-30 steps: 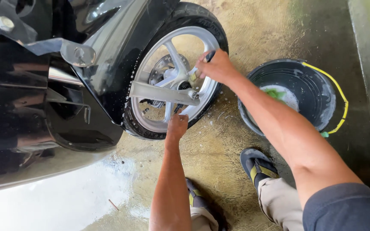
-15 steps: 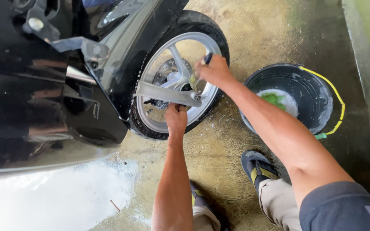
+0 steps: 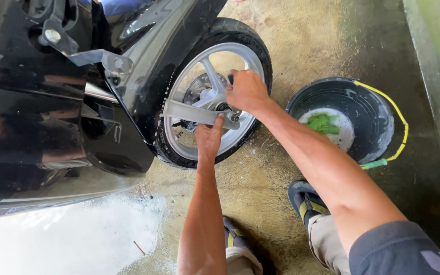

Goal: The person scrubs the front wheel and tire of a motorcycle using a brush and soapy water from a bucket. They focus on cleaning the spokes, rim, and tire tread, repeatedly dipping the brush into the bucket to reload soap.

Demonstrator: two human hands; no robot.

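Evidently I am working at the hub of the scooter's front wheel (image 3: 195, 150), which is standing on the wet concrete floor (image 3: 301, 30) just left of the bucket (image 3: 297, 100). My right hand (image 3: 245, 90) is reaching in over the spokes, its fingers (image 3: 236, 86) clenched around a dark handle (image 3: 230, 79); what is on its working end is hidden behind the fist. My left hand (image 3: 210, 136) is coming up from below, fingertips pressing on the flat silver fork arm (image 3: 187, 111) beside the axle, and I cannot tell whether it is gripping anything. I am judging this as the scrubbing stage around the axle and the perforated brake disc (image 3: 198, 89). A further stroke is calling for a narrow reach between the smooth cast spokes, with the left hand steadying the wheel. The ribbed rubber tyre (image 3: 254, 47) is looking dull and damp, the black fender (image 3: 143, 86) glossy and beaded with drops. Inside the round black plastic bucket a crumpled green cloth (image 3: 324, 123) is lying in pale suds, with a thin yellow bail (image 3: 401, 116) hanging along the rim. Foamy water (image 3: 77, 239) is pooling under the bodywork.
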